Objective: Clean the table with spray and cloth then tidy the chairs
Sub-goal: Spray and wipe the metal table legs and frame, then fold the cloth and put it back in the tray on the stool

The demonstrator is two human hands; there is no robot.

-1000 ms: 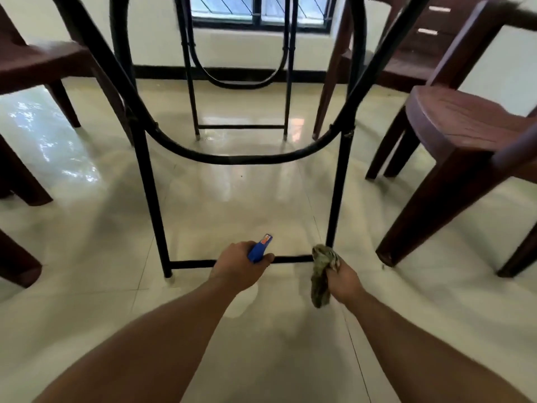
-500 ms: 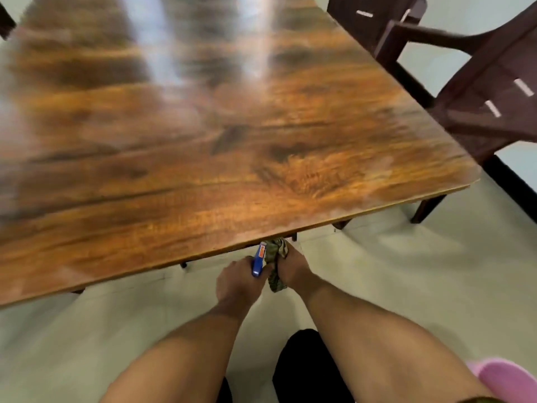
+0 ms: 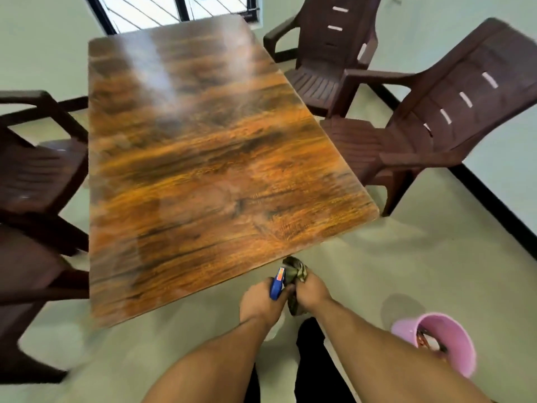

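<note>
Below the near edge of the desk [image 3: 218, 170], both hands are held close together, knuckles touching. The left grip [image 3: 261, 301] is curled round a spray bottle [image 3: 276, 285]; only its blue trigger head w/ an orange label is seen, the body being hidden by the fingers. The right grip [image 3: 312, 292] is closed on a bunched camo-print cloth [image 3: 295, 273], 1 end poking up, the other hanging down.

The desk's glossy wood-grain top is judged hard and slick, so the cloth should glide. The bottle is prob. light, rigid plastic, best held at the neck w/ 1 finger on the trigger. The cloth is soft and limp, and is better spread flat under the palm than wadded.

4 brown plastic armchairs [image 3: 436, 126] are set round the desk, 2 per side, pulled out at angles. They look light but bulky, and are best taken by backrest or armrests. A pink bucket [image 3: 459, 354] is seen on the floor at right.
</note>
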